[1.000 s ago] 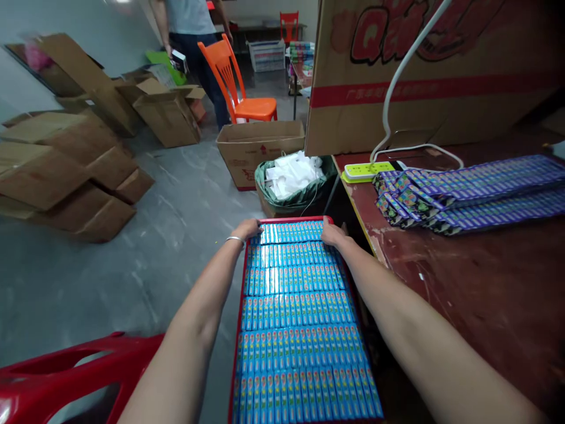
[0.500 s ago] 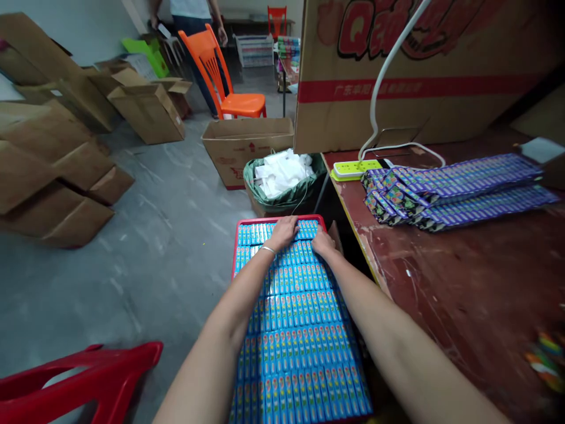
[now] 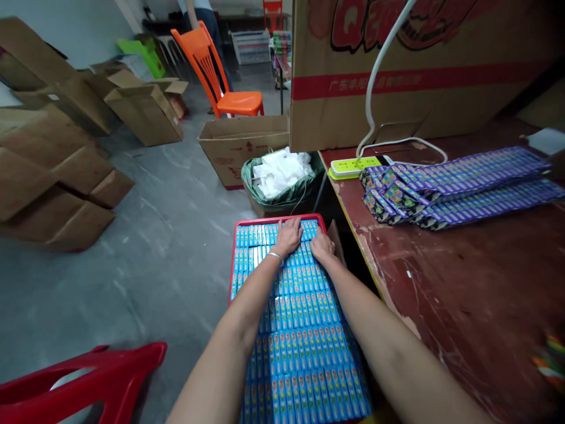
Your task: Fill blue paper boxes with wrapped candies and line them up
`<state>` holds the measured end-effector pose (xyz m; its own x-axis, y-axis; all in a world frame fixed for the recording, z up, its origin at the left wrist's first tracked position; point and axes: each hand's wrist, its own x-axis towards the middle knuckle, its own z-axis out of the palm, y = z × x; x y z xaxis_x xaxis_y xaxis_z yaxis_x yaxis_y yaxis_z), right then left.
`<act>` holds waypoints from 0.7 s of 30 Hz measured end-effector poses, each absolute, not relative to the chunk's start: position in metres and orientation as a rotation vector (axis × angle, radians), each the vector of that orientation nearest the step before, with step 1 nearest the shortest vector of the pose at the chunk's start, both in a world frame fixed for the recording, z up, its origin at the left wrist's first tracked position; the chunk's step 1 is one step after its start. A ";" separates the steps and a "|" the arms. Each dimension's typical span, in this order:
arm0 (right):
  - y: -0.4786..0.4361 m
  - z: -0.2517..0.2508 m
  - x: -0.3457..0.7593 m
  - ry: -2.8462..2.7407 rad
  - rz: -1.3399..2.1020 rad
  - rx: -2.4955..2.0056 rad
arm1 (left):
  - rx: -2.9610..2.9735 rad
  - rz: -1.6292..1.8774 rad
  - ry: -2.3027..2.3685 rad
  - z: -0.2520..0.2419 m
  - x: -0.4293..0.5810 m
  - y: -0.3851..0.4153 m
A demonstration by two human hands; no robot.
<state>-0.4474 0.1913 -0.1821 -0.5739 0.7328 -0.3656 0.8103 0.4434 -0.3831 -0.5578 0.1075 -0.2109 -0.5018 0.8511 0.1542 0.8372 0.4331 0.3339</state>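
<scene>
Rows of small blue packs [image 3: 304, 306] with bright printing stand tightly side by side in a red tray [image 3: 233, 259]. My left hand [image 3: 288, 237], with a pale bangle on the wrist, lies over the packs near the far end. Its fingers are stretched out and rest on the last rows. My right hand [image 3: 323, 244] is at the tray's far right corner, with curled fingers against the end packs. Whatever is under those fingers is hidden. The tray's near end is partly covered by my forearms.
To the right, a worn red-brown table [image 3: 463, 282] bears purple pack strips [image 3: 468, 188], a green power strip [image 3: 357, 167] and a large carton [image 3: 375, 112]. Beyond the tray stands a green bag [image 3: 304, 191] of white scraps. A red stool [image 3: 110, 377] is at lower left; a person stands behind an orange chair [image 3: 238, 103].
My left hand has slid a little to the right along the packs, closer to my right hand. My right hand stays at the corner. The person in the back has moved behind the orange chair.
</scene>
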 end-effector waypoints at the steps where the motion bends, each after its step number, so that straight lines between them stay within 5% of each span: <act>1: 0.191 -0.183 -0.447 2.549 -0.791 1.364 | 1.553 0.585 2.625 -0.212 -0.556 0.112; 13: 0.190 -0.184 -0.444 2.632 -0.735 1.370 | 1.581 0.531 2.578 -0.205 -0.545 0.122; 21: 0.188 -0.187 -0.444 2.618 -0.766 1.373 | 1.319 0.379 2.717 -0.188 -0.627 0.038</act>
